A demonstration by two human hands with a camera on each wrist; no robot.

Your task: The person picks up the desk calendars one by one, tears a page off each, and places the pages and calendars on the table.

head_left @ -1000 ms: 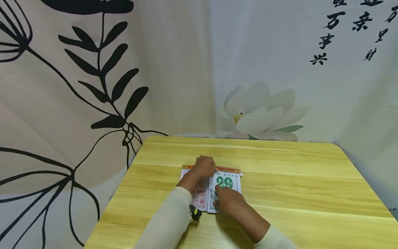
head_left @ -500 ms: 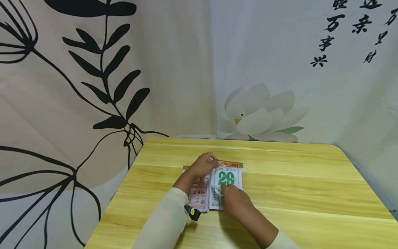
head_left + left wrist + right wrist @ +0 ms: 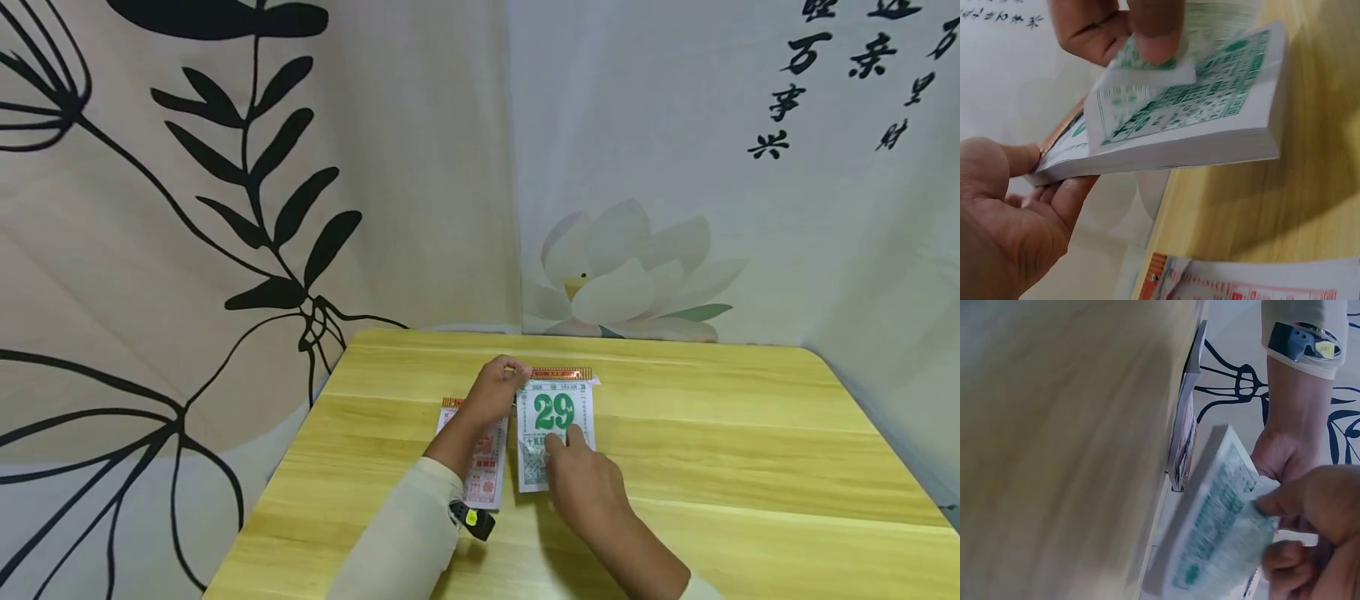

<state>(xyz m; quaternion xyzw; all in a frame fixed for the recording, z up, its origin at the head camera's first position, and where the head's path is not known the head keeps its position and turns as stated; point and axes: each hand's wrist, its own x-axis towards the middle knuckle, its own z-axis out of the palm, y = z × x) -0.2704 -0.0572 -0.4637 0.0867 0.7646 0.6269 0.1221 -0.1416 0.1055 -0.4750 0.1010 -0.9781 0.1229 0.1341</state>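
A thick tear-off calendar [image 3: 531, 467] with a large green 29 and an orange-red strip along its top is raised off the table. My left hand [image 3: 497, 392] grips it at the bound top-left corner, thumb above and fingers underneath in the left wrist view. My right hand [image 3: 588, 487] pinches the top page [image 3: 1147, 80], whose lower part is lifted and bent back in the left wrist view. Green print shows on the sheet [image 3: 1229, 81] beneath. A second calendar [image 3: 483, 471], printed in red, lies on the table under my left forearm, partly hidden by it.
The wood-grain table [image 3: 750, 450] stretches out to the right and behind the calendars. Behind it hang pale cloths, one with a black plant print [image 3: 273, 217], another with a lotus [image 3: 637, 275]. A black device [image 3: 474, 521] is strapped to the left wrist.
The green calendar has been lifted from beside the red one and moved up and to the right, both hands going with it. The red calendar stays in place.
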